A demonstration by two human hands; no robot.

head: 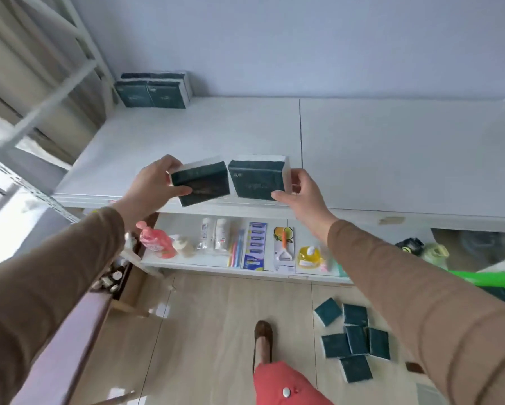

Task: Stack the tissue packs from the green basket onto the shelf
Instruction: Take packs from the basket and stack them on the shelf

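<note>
I hold one pack in each hand — left hand (150,185) on left pack (201,184), right hand (302,190) on right pack (257,179) — above the shelf (391,159) front edge. Risk: the tilted left pack slips — thin fingertip grip.

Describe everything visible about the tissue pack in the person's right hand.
The tissue pack in the right hand is a flat rectangular block with a dark teal wrapper on its broad face, faint unreadable print, and a white edge along the top and right side. It is held above the front edge of the white shelf, face tilted toward the camera. The right hand pinches its right end, thumb at the lower corner. It sits beside, apparently not touching, the left hand's pack.
</note>
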